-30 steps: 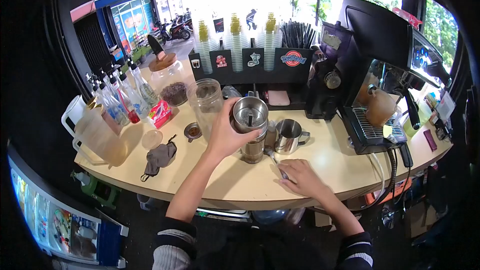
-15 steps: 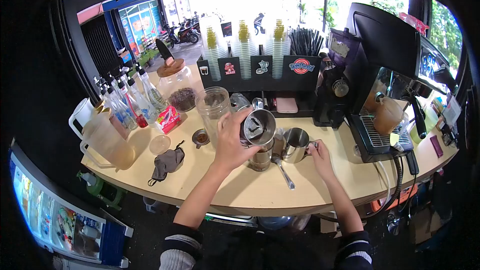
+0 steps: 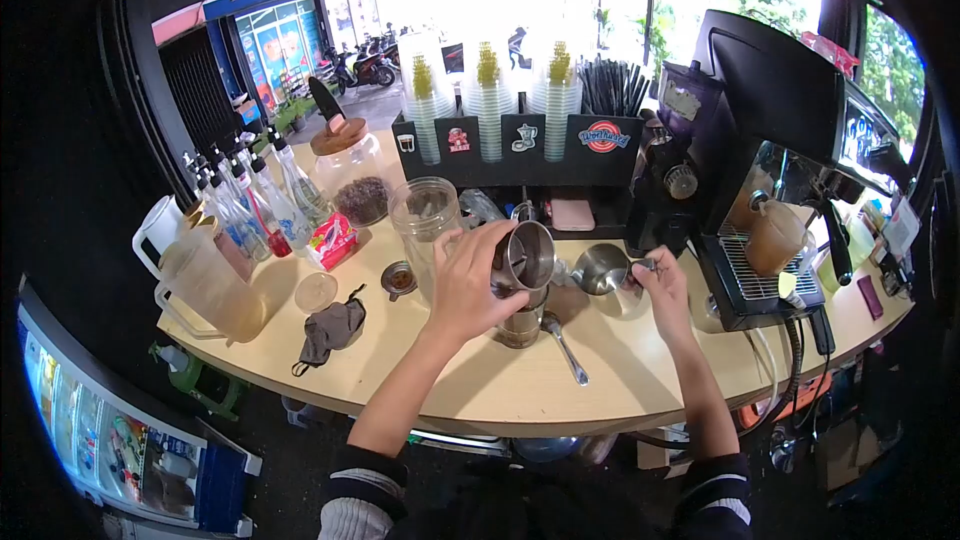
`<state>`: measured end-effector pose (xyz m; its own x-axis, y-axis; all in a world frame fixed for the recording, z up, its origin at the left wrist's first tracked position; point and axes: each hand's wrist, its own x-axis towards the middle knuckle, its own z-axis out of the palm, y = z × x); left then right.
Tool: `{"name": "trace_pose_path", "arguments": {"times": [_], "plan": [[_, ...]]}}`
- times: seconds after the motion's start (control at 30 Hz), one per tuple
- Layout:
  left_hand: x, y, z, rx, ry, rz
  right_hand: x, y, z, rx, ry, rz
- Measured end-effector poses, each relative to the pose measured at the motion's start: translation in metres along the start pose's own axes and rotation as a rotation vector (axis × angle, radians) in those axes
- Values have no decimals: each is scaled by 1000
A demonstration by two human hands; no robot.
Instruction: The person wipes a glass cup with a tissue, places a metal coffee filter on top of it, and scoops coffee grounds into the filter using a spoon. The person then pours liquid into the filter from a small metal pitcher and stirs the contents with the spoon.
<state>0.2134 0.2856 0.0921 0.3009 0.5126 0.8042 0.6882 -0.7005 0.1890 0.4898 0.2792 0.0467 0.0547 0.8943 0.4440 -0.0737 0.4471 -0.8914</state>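
My left hand is wrapped around a stainless steel cup, lifted above the table and tilted so its mouth faces me. Below it stands a small shiny cup, partly hidden by my hand. My right hand grips the handle of a steel milk pitcher, which is raised and tipped to the left. Between the two, a metal spoon lies on the table. Behind my left hand is a tall clear jar.
Left are pump bottles, plastic pitchers, a dark cloth mask and a small metal strainer-like piece. A black cup holder spans the back. The espresso machine bounds the right side, with a brown-filled jug on its tray.
My right hand has raised the milk pitcher and tipped it leftward. The steel cup in my left hand has turned slightly, its mouth now more toward the right.
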Motion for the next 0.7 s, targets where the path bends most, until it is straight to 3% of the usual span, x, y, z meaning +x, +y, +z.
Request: {"name": "trace_pose_path", "arguments": {"times": [0.2,0.3,0.7], "plan": [[4,2,-1,-18,-21,13,24,-46,19,-56,-89,-77],[5,4,-2,-15,-13,33,36,-52,23,-251,-133,-213],[7,2,-5,39,-23,39,52,-103,53,-564,-248,-258]]}}
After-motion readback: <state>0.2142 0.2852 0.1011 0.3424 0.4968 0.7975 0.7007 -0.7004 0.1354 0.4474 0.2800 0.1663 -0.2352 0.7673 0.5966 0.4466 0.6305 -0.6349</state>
